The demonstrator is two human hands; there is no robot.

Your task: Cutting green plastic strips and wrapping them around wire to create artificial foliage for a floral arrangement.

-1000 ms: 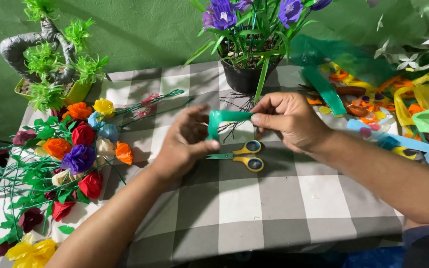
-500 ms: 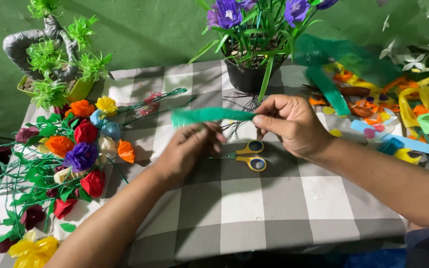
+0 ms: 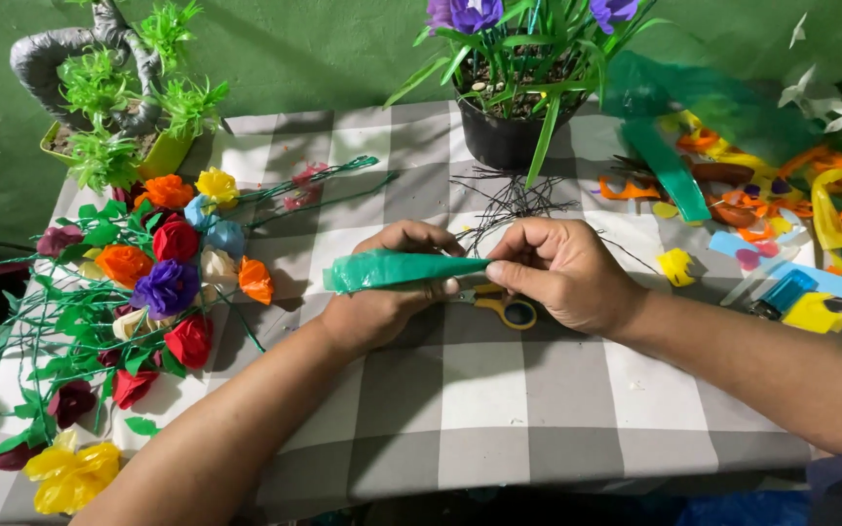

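Between the two hands, held just above the checked counter (image 3: pixel 499 390), a green plastic strip (image 3: pixel 397 270), twisted to a narrow tip on the right and wider and crumpled at its free left end. Pinched at that tip by the right hand (image 3: pixel 562 273), thumb and forefinger closed tight on it; cradled along its middle by the left hand (image 3: pixel 392 292), fingers curled loosely around it. Judged about midway: one end rolled thin, the rest not yet tightened, no flower or wire joined to it. Under the hands, yellow-handled scissors (image 3: pixel 509 310), lying idle. Behind, thin dark wires (image 3: pixel 509 200) and a black pot (image 3: pixel 504 136) of purple blooms. Off left, finished paper flowers (image 3: pixel 148 273) on green stems. Off right, coloured scraps (image 3: pixel 762 209)
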